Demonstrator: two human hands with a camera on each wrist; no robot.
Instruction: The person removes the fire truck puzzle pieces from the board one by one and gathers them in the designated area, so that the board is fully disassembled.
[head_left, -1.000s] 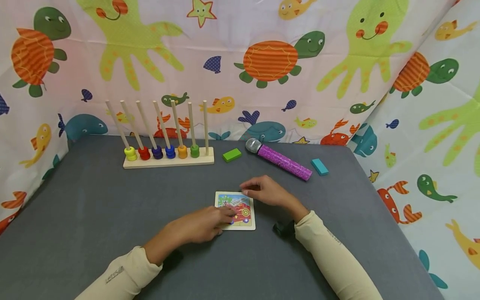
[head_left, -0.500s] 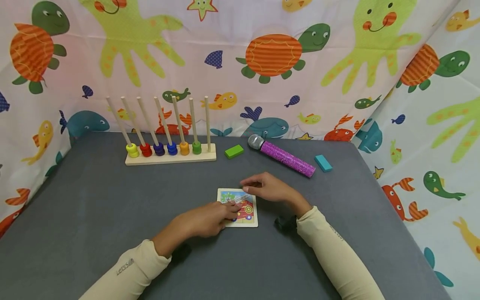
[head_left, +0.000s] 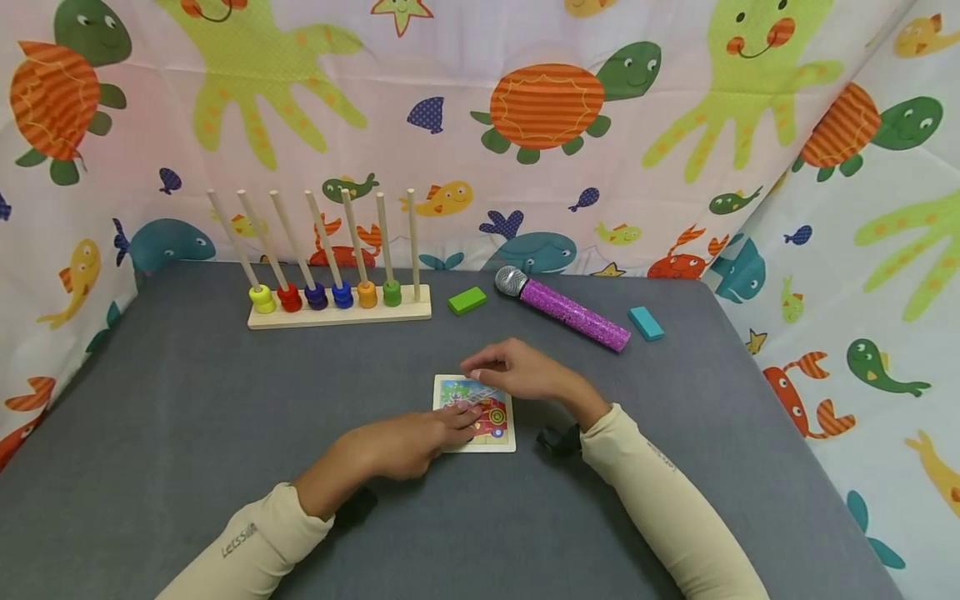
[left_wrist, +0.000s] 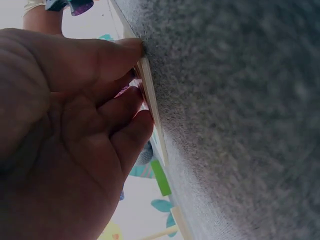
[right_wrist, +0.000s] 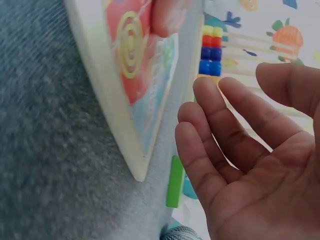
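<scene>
A small square jigsaw puzzle with a pale wooden border lies flat on the table; its picture has a red truck with a ladder. My left hand holds it at the lower left, fingers laid over the picture. In the left wrist view the thumb meets the board's edge and the other fingertips rest on its face. Above the puzzle's top right part hovers my right hand. Its fingers are loosely bent and hold nothing, apart from the board in the right wrist view.
Behind the puzzle stand a wooden peg rack with coloured rings, a green block, a glittery purple microphone and a blue block. A patterned sea-animal cloth hangs behind the grey table.
My right hand has shifted a little left over the puzzle's top edge. My left hand stays on the puzzle, its fingers lying flatter. The head view has tilted slightly.
</scene>
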